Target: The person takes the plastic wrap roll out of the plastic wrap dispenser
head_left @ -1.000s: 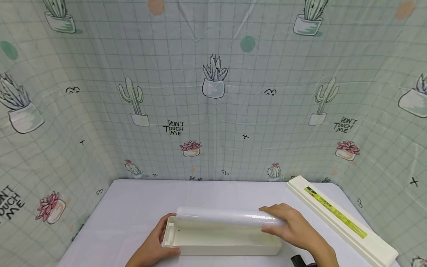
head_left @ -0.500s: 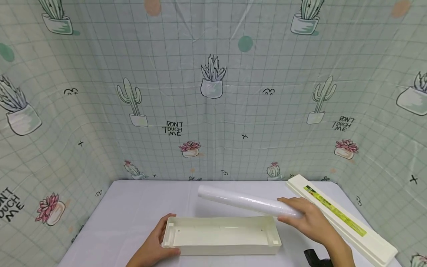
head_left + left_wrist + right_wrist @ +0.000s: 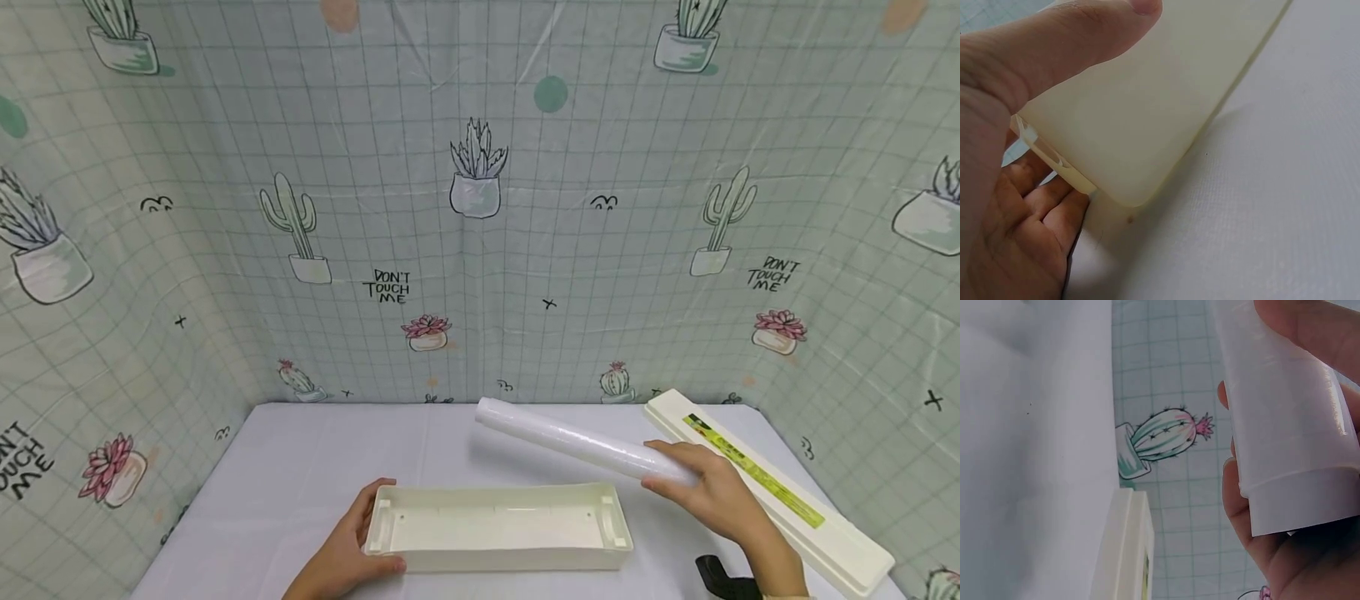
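In the head view, a long cream plastic box (image 3: 495, 560) stands uncovered at the front middle of the table, and I see no contents in it. My left hand (image 3: 351, 542) grips its left end, thumb on the near wall and fingers round the end. Behind and to the right, my right hand (image 3: 705, 487) holds a roll of clear plastic wrap (image 3: 562, 437) by its right end, tilted with the far left end higher. In the right wrist view, fingers and thumb wrap round the plastic wrap (image 3: 1297, 425), whose core sticks out at the end.
A long cream lid (image 3: 780, 492) with a yellow-green label lies slantwise at the right of the table. A black object (image 3: 723, 579) sits by the right wrist. A cactus-print curtain (image 3: 480, 250) rises behind the white table (image 3: 315, 458).
The roll of plastic wrap has come up out of the box, moving right and back in my right hand, and it now tilts. My left hand stays on the box.
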Demonstrator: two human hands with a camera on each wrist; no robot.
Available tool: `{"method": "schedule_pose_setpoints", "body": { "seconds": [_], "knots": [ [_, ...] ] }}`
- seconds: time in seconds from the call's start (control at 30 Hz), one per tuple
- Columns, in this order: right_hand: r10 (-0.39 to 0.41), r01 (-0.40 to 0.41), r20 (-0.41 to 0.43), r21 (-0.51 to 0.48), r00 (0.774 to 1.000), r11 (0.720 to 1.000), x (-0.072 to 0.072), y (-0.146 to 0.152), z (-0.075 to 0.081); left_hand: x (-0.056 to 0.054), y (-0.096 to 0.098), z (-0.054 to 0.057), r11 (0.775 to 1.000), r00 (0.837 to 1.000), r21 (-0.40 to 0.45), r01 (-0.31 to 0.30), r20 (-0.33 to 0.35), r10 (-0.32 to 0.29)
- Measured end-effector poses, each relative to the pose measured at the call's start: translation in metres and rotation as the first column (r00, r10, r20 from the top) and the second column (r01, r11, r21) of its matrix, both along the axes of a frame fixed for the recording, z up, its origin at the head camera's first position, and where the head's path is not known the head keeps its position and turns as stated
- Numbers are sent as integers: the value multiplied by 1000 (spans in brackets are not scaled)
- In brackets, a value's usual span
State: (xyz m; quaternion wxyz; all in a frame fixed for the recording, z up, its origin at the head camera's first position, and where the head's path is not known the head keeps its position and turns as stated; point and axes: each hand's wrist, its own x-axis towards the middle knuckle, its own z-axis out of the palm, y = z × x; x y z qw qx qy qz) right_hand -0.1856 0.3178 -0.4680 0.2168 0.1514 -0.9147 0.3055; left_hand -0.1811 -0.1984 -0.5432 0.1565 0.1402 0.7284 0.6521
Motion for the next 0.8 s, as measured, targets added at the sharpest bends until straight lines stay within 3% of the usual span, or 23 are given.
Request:
{"method": "schedule_pose_setpoints", "body": {
  "seconds": [0.27,0.5,0.8],
  "knots": [
    [-86,83,103,38,991,996,-1,4,0,-2,1,-1,1000,1000,-3,-2,4,2],
    [-138,138,204,18,969,990,5,5,-2,0,2,1,997,999,-50,-53,-16,52],
    [-179,179,262,24,948,984,6,17,-9,-2,2,2,997,999,-63,-52,-10,51]
  ]
}}
